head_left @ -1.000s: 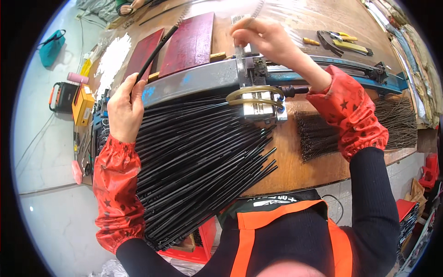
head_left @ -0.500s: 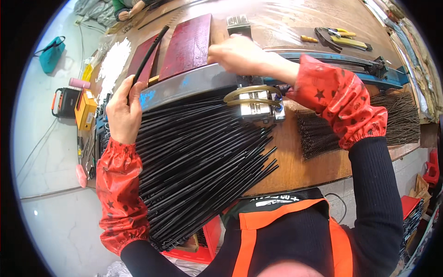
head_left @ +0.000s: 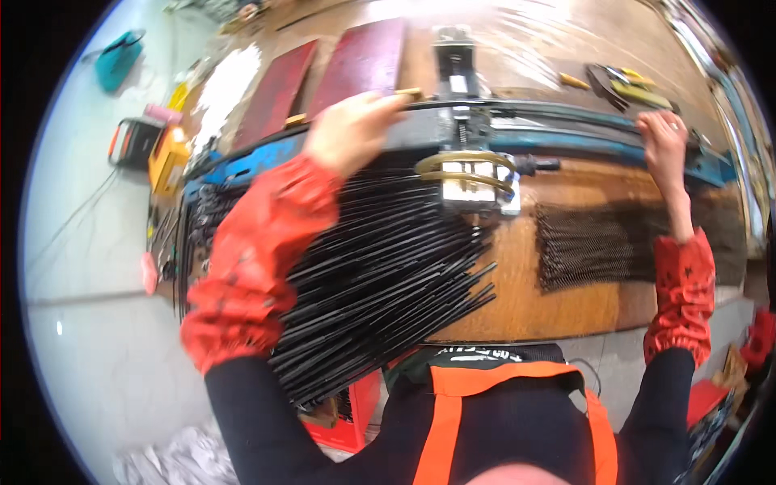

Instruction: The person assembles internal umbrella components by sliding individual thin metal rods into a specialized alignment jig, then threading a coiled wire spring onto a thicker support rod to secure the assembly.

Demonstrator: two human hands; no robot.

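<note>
My left hand (head_left: pixel 352 133), blurred by motion, is closed over the grey-blue rail of a bench machine. A black tube (head_left: pixel 424 106) appears to run from its fingers along the rail toward the clamp block. My right hand (head_left: pixel 664 137) is closed in a pinch at the rail's right end; whatever it grips is too small to make out. Between the hands sits the metal clamp unit (head_left: pixel 473 182) with curved yellowish hoses. Below the left hand lies a large heap of black tubes (head_left: pixel 380 275). A mat of long thin coil springs (head_left: pixel 594 242) lies below the right hand.
Two dark red boards (head_left: pixel 360 61) lie behind the rail. Pliers and a yellow-handled tool (head_left: pixel 638 89) rest at the back right. White pieces (head_left: pixel 230 85) are piled at the left, near a yellow box (head_left: pixel 168 158). A red crate (head_left: pixel 356 420) stands under the table edge.
My left hand has moved right and lowered the black tube from upright to the rail. My right hand has left the clamp area for the rail's far right end. The view has shifted slightly.
</note>
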